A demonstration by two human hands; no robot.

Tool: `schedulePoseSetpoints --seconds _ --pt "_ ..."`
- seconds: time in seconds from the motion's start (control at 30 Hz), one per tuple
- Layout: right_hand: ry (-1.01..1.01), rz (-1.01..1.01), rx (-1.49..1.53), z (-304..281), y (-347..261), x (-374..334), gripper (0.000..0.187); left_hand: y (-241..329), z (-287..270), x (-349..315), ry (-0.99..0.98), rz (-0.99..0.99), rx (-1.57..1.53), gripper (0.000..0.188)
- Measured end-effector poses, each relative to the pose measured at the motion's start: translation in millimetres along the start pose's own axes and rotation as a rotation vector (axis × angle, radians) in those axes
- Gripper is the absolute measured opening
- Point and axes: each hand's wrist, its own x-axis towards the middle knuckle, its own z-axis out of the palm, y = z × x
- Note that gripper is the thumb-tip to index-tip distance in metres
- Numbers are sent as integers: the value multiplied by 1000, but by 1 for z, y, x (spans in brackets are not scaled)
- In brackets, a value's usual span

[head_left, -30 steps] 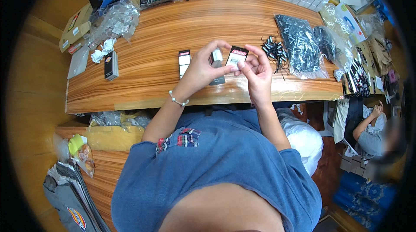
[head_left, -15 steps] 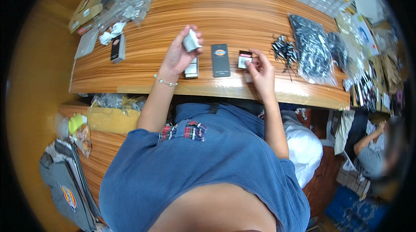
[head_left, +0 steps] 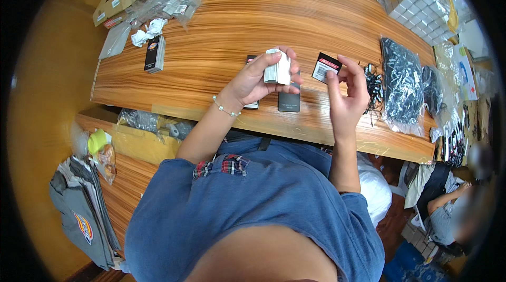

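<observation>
My left hand (head_left: 250,80), with a beaded bracelet at the wrist, is closed around a small thick stack of white cards (head_left: 277,67). Pinched between thumb and fingers of my right hand (head_left: 350,88) is a small black-and-white tag (head_left: 325,68) with a red band. Below my left hand lies a dark grey hang tag (head_left: 289,103), its upper part mostly covered by my fingers. Beside it, a dark-and-white stack of tags (head_left: 252,105) shows only in part behind the same hand.
Black cords (head_left: 373,89) lie in a heap right of my right hand, next to a clear bag of dark items (head_left: 401,89). At left stands a stack of black tags (head_left: 155,55) near crumpled paper (head_left: 148,33). Wrapped white boxes (head_left: 421,10) sit far right; a co-worker (head_left: 448,219) is beyond.
The view has shifted, so the table's things appear further right and lower. My left hand with the white stack now reaches over the grey hang tag. My right hand has lifted the small tag off the table.
</observation>
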Motion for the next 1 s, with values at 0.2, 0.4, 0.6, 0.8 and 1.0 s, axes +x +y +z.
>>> schedulePoseSetpoints --seconds 0.2,0.4,0.6,0.8,1.0 --pt "-241 -66 -246 36 1 -1 26 -13 7 12 212 131 364 38" --pt "-480 46 -178 25 14 4 35 -29 -12 26 332 193 470 36" --pt "-368 -78 -322 19 33 -1 49 -45 -10 53 340 291 339 22" --pt "-275 109 -245 5 45 -12 55 -50 -6 59 342 176 438 14" --pt "-61 -35 -348 11 54 -27 69 -78 4 61 382 339 698 24"
